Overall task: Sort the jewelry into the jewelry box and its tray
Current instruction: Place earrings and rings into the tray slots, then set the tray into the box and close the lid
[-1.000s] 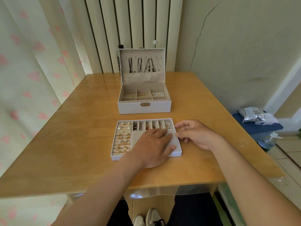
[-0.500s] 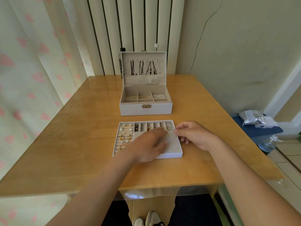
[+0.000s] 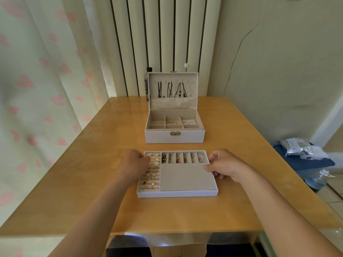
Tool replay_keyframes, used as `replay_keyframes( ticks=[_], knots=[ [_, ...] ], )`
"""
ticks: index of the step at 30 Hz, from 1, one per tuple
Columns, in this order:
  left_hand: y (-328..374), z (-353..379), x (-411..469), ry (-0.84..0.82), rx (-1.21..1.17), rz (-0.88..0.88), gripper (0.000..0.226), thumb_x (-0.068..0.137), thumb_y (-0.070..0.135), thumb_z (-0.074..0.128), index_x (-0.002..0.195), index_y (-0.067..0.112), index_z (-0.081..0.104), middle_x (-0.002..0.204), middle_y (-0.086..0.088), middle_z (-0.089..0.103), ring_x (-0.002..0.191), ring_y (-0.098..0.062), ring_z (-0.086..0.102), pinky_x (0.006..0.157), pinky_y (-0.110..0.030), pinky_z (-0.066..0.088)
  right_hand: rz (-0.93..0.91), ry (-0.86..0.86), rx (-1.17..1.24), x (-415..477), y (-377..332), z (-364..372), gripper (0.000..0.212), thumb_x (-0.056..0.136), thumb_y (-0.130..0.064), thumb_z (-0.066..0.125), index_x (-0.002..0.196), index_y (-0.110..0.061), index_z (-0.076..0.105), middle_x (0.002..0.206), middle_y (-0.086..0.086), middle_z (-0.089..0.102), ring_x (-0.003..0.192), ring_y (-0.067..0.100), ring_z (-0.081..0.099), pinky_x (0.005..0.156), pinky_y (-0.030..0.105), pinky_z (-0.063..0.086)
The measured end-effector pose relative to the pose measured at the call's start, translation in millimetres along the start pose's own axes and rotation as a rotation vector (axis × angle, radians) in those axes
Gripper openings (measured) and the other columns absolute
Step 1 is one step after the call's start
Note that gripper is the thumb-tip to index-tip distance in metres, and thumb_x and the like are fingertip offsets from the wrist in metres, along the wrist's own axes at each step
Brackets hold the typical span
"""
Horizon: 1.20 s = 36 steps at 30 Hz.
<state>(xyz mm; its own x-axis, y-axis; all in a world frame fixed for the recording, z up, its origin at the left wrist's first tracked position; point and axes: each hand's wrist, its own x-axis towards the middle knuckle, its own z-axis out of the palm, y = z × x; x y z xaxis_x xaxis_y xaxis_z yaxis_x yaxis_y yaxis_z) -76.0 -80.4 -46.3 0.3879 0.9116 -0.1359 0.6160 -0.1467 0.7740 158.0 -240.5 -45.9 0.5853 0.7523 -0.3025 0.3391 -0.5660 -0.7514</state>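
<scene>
The white jewelry tray (image 3: 177, 193) lies on the wooden table near me. It has ring rolls with gold rings (image 3: 151, 176) on its left, a row of small slots with earrings (image 3: 182, 158) along the back, and a bare grey pad. My left hand (image 3: 133, 164) curls over the tray's left rim, covering part of the ring rolls. My right hand (image 3: 224, 165) grips the right rim, thumb on the inside. Behind the tray, the white jewelry box (image 3: 174, 137) stands open, with necklaces (image 3: 172, 89) hanging in its lid and small pieces in its rear compartments.
A dark bottle (image 3: 148, 80) and a white-capped one (image 3: 186, 66) stand behind the box. A curtain hangs left of the table (image 3: 92, 173). On the right, a blue stool (image 3: 304, 162) carries plastic bags. The table's front edge is close to me.
My left hand has left the grey pad and moved to the tray's left rim. My right hand has stayed at the right rim. The view has tilted up.
</scene>
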Motion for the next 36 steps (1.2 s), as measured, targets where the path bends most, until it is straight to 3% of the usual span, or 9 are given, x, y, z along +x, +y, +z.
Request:
replay_keyframes(
  ticks=[5,8,10,17,22,24,27,31,36],
  knots=[
    [-1,-1,3,-0.004,-0.161,-0.067,0.013,0.081,0.009,0.053,0.076,0.016,0.061,0.072,-0.006,0.054,0.068,-0.020,0.048,0.060,-0.035,0.035,-0.012,0.055,0.028,-3,-2,7,0.013,0.085,-0.007,0.069,0.095,-0.007,0.060,0.093,0.013,0.070,0.074,0.020,0.063,0.056,0.028,0.047],
    [2,-3,4,0.032,-0.242,-0.054,0.017,0.086,0.006,0.053,0.078,0.001,0.067,0.072,-0.013,0.061,0.067,-0.023,0.056,0.061,-0.036,0.043,-0.044,0.114,0.079,-3,-4,7,0.009,0.086,-0.005,0.068,0.091,-0.008,0.061,0.094,0.014,0.071,0.075,0.021,0.065,0.060,0.031,0.048],
    [8,-5,5,0.062,-0.289,-0.028,0.017,0.089,0.005,0.054,0.080,0.004,0.068,0.075,-0.011,0.067,0.068,-0.023,0.060,0.063,-0.036,0.048,-0.066,0.146,0.116,-2,-8,4,0.010,0.086,-0.004,0.068,0.090,-0.010,0.062,0.092,0.011,0.071,0.074,0.020,0.065,0.059,0.031,0.048],
    [7,-1,7,0.023,-0.231,-0.045,0.020,0.090,0.006,0.053,0.082,0.003,0.072,0.084,-0.017,0.074,0.070,-0.023,0.066,0.062,-0.034,0.052,-0.038,0.161,0.136,4,-8,9,0.003,0.088,-0.006,0.065,0.090,-0.006,0.066,0.084,0.007,0.070,0.070,0.018,0.062,0.058,0.029,0.045],
    [4,-1,6,0.015,-0.187,-0.028,0.025,0.091,0.006,0.056,0.076,0.018,0.072,0.076,-0.002,0.074,0.073,-0.017,0.070,0.060,-0.031,0.055,-0.029,0.184,0.121,8,-5,12,0.007,0.088,-0.009,0.064,0.083,-0.011,0.068,0.079,0.003,0.069,0.070,0.016,0.062,0.059,0.028,0.046],
    [2,-5,8,0.004,-0.136,-0.033,0.020,0.090,0.008,0.057,0.079,0.018,0.071,0.080,-0.002,0.074,0.078,-0.019,0.070,0.067,-0.038,0.057,-0.031,0.194,0.105,9,-3,12,0.009,0.089,-0.011,0.063,0.082,-0.014,0.069,0.077,-0.001,0.068,0.071,0.014,0.062,0.058,0.026,0.045],
    [0,-10,11,-0.030,-0.060,-0.051,0.018,0.090,0.012,0.058,0.080,0.011,0.073,0.078,-0.005,0.074,0.081,-0.024,0.070,0.075,-0.043,0.058,-0.019,0.243,-0.031,10,0,15,0.020,0.092,-0.024,0.058,0.080,-0.009,0.065,0.075,0.000,0.066,0.070,0.017,0.059,0.062,0.029,0.043],
    [-1,-9,14,-0.042,-0.022,-0.048,0.022,0.093,0.011,0.056,0.080,0.010,0.074,0.077,-0.006,0.073,0.078,-0.024,0.070,0.074,-0.043,0.059,-0.016,0.324,-0.390,9,-6,27,0.031,0.099,-0.026,0.042,0.069,-0.016,0.040,0.069,0.000,0.047,0.060,0.019,0.041,0.049,0.029,0.026],
    [2,-6,17,0.003,-0.086,-0.046,0.022,0.094,0.008,0.056,0.080,0.013,0.072,0.079,-0.005,0.072,0.077,-0.022,0.070,0.074,-0.043,0.060,-0.018,0.400,-0.470,14,-8,25,0.029,0.100,-0.026,0.042,0.073,-0.015,0.047,0.076,0.001,0.055,0.070,0.025,0.051,0.053,0.031,0.032]
  ],
)
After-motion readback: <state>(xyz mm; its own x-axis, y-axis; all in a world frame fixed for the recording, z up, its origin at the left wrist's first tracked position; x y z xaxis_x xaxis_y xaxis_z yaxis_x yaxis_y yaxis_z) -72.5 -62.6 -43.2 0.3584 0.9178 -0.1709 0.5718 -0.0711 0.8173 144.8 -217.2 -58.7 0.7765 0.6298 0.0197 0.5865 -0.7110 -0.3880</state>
